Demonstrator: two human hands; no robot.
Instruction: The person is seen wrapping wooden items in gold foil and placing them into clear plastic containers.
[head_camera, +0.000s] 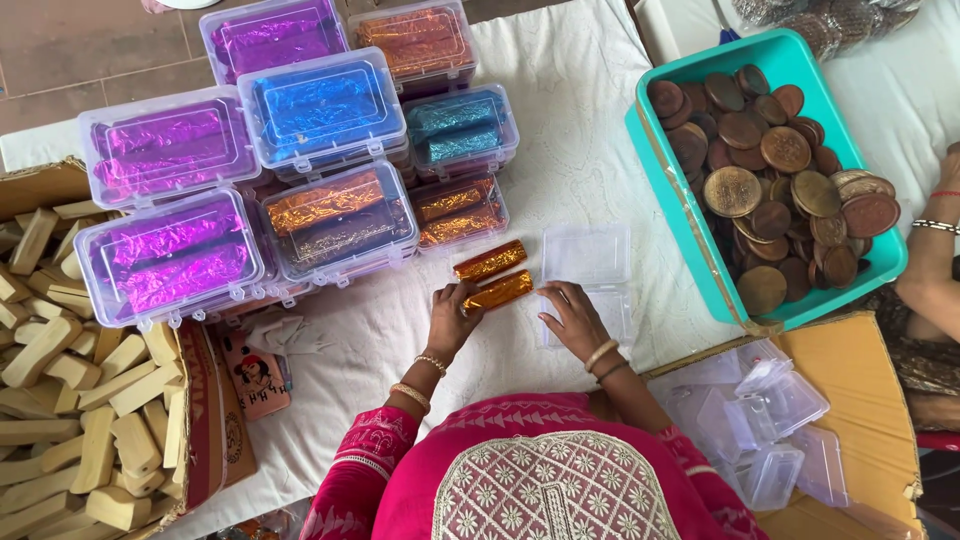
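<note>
Currently left hand and right hand pinch opposite ends of a crinkly orange foil roll; second roll just beyond, probably touching.

The person wears a bright pink top with short sleeves. A pale, cream embroidered panel in a lattice of small flower shapes covers its middle, edged by a scalloped border. The sleeve hems carry white embroidered trim. The left hand has gold bangles at the wrist. The right hand has a gold bangle and a thin dark one.
</note>
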